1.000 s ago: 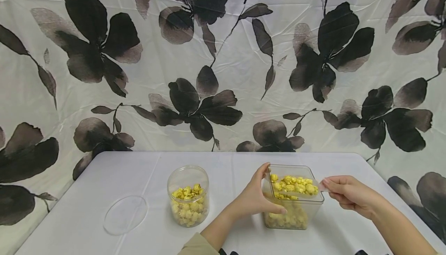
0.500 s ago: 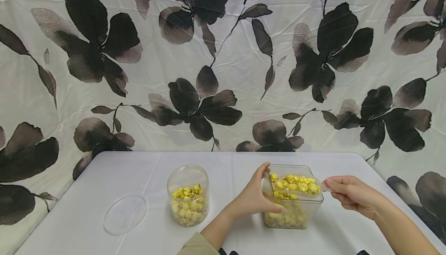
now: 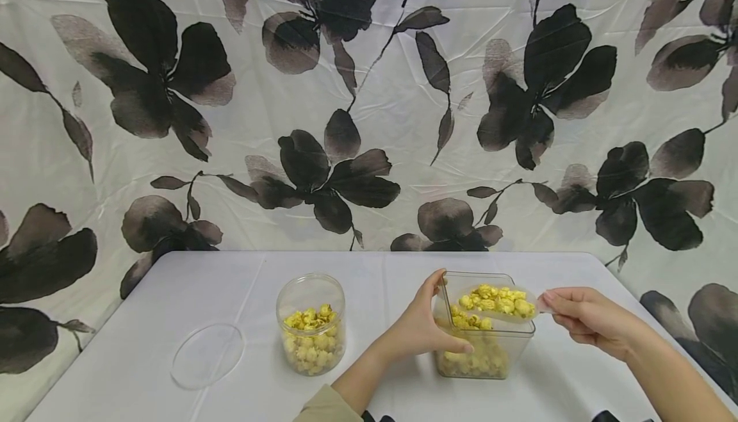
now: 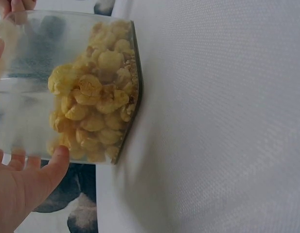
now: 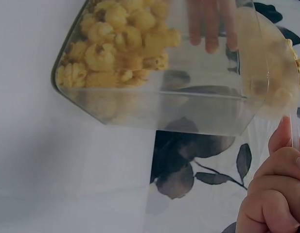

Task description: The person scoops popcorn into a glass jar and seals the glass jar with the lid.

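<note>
You have 2 clear containers on the table [image 3: 173,294], both holding yellow popcorn. The landmark is the square tub [image 3: 487,351], which stands near the table's front edge, right of centre. Your left hand [image 3: 423,329] wraps the tub's left wall, thumb at the rim and fingers curled along the front, so it grips the tub. Your right hand [image 3: 582,316], just right of the tub, pinches the handle of 1 clear scoop [image 3: 498,303]. The scoop is loaded with popcorn and sits level over the tub's open mouth, above the popcorn [image 3: 473,361] heaped in the tub's bottom. Left of the tub, apart from it, stands 1 round jar [image 3: 311,323], roughly half full and open at the top. Further left of the tub, past the jar, 1 clear round lid [image 3: 207,355] lies flat on the table. Behind the tub hangs 1 flower-printed cloth [image 3: 369,89].
</note>
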{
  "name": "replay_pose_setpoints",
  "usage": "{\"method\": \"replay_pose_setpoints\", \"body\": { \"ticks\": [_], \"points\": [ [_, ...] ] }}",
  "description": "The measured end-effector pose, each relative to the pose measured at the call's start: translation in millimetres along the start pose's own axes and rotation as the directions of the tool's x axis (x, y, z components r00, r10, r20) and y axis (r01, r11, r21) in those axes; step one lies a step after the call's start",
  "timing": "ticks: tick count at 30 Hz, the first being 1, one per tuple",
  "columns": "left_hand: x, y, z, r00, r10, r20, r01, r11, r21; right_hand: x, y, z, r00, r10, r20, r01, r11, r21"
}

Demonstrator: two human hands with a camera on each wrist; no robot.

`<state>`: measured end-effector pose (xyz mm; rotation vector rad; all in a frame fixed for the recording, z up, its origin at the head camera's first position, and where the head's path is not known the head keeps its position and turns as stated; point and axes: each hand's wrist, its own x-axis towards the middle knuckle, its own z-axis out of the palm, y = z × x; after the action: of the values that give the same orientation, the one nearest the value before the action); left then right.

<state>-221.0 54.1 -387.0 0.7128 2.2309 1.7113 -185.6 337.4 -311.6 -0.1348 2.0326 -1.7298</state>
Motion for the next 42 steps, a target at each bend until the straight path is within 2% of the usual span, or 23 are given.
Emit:
{"method": "replay_pose_setpoints", "body": {
  "ticks": [8,17,26,35,42],
  "points": [
    [-1.1,0.8,0.4,1.0,0.0,-0.003,0.0,1.0,0.007,-2,-2,-3,0.999,-0.017,0.04,0.016,0.999,0.044],
    [-1.6,-0.2,0.7,1.0,0.008,0.003,-0.008,1.0,0.001,-3,-4,-5,1.0,0.002,0.017,-0.003,0.999,0.034],
    [-2.5,2.1,-0.2,1.0,0.016,-0.004,-0.016,1.0,0.021,-3,-8,-7,0.997,-0.049,0.063,0.047,0.998,0.039],
    [-2.9,1.2,-2.9,0.999,0.035,0.019,-0.034,0.999,-0.03,-1,-13,-8,0.995,-0.068,0.075,0.065,0.997,0.045],
    [-9.5,1.5,-9.2,0.999,0.03,0.014,-0.029,0.997,-0.078,-1,-16,-8,0.991,-0.099,0.095,0.094,0.994,0.054]
  ]
}}
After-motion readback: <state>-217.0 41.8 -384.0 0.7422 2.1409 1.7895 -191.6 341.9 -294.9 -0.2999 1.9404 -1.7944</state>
